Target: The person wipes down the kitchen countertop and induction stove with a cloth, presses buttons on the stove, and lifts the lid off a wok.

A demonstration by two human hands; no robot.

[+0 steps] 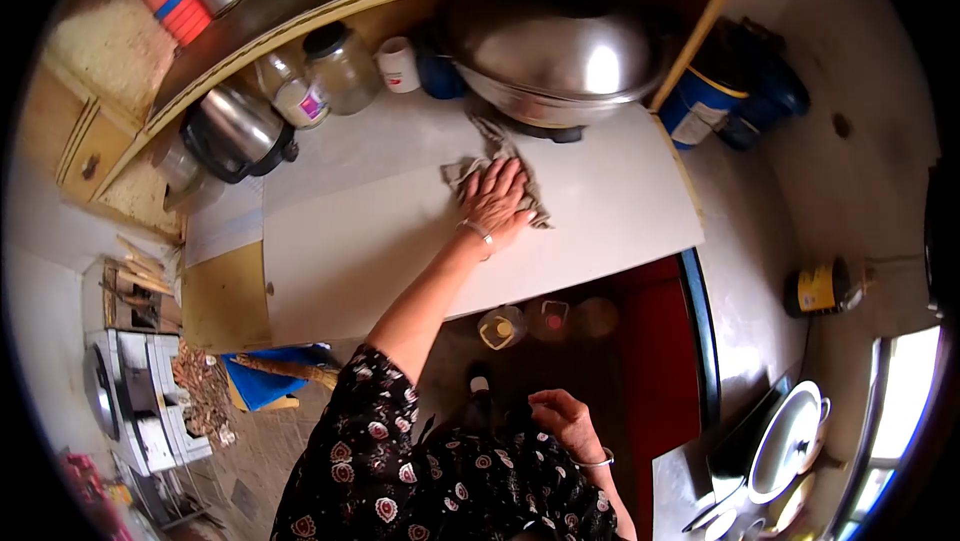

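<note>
My left hand [495, 203] presses a crumpled grey-brown cloth [535, 203] against the white tabletop [370, 231], its fingers laid over the cloth. Part of the cloth sticks out beyond the fingertips, towards the large lidded steel pan [560, 51] at the back. A bracelet circles that wrist. Close to my body, below the table's front edge, my right hand [568, 423] hangs with its fingers loosely curled together and nothing visible in them.
Along the back stand an electric kettle [240, 131], glass jars [340, 66] and a white mug [398, 66]. A shelf [270, 26] overhangs them. Beneath the table are bottles [503, 326]. A counter [745, 231] runs along the right, with a white-rimmed lid [785, 441].
</note>
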